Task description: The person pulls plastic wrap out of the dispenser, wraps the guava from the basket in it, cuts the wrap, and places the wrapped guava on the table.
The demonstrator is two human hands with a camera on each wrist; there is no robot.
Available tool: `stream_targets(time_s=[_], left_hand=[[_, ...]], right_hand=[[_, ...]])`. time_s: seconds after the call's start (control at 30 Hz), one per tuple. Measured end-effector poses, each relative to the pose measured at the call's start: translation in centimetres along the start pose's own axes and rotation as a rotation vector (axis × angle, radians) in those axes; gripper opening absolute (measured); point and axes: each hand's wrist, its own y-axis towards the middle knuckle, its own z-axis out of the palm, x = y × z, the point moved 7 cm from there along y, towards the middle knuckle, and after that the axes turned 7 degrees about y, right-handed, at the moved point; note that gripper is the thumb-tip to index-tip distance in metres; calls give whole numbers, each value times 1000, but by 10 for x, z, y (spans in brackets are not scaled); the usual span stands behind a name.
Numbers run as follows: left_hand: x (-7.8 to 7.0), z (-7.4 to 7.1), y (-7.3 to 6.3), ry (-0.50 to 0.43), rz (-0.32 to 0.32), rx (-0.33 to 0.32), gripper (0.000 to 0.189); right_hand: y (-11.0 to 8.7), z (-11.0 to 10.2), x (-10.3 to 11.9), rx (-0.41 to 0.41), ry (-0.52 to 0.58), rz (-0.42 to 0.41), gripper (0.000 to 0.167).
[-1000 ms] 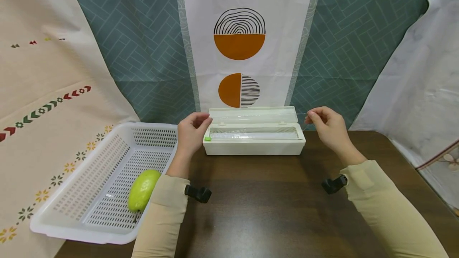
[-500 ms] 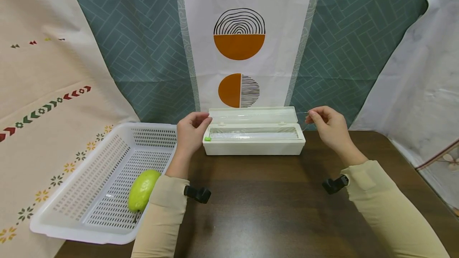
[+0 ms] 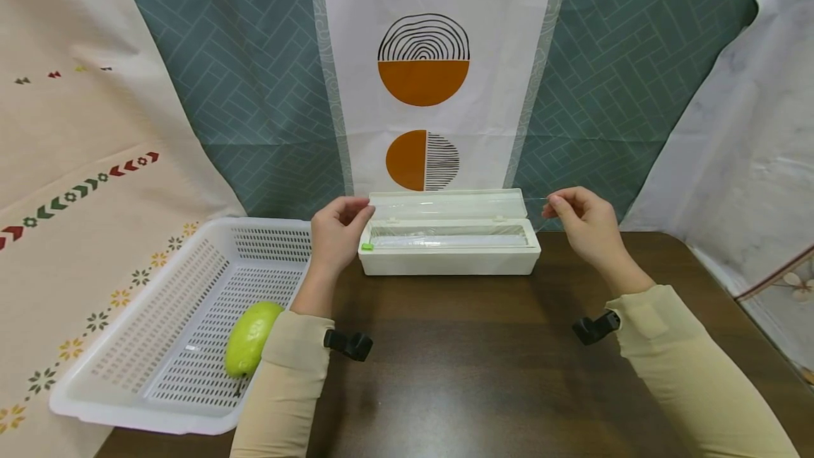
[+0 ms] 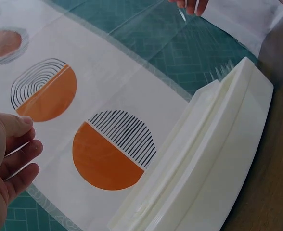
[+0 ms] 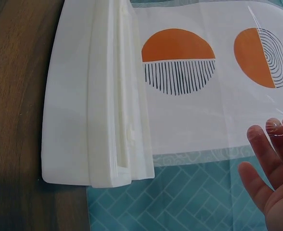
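A white cling film dispenser stands on the table with its lid raised at the back. Clear cling film is drawn up out of it, nearly invisible except for creases and glints. My left hand pinches the film's left corner between thumb and forefinger, beside the lid. At the other side, my right hand pinches the right corner, a little beyond the box's right end. In the right wrist view, film clings over the fingertips. A small green piece sits at the box's front left corner.
A white perforated basket at the left, close to my left forearm, holds a green pear-shaped fruit. Patterned cloth hangs right behind the dispenser. The brown table extends in front of the box.
Both hands have risen very slightly, and my right hand has shifted a touch to the right. Both keep their pinch on the film. The dispenser stays in place.
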Motion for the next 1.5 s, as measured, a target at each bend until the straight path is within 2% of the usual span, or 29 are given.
stream_targets(time_s=[0.8,1.5], left_hand=[[-5,-4,-1,19,7,-10,20],[-13,-8,-1,0,18,-19,19]], right_hand=[[-2,-6,7,-25,13,15,26],[0,-10,15,-39,37,-27,24]])
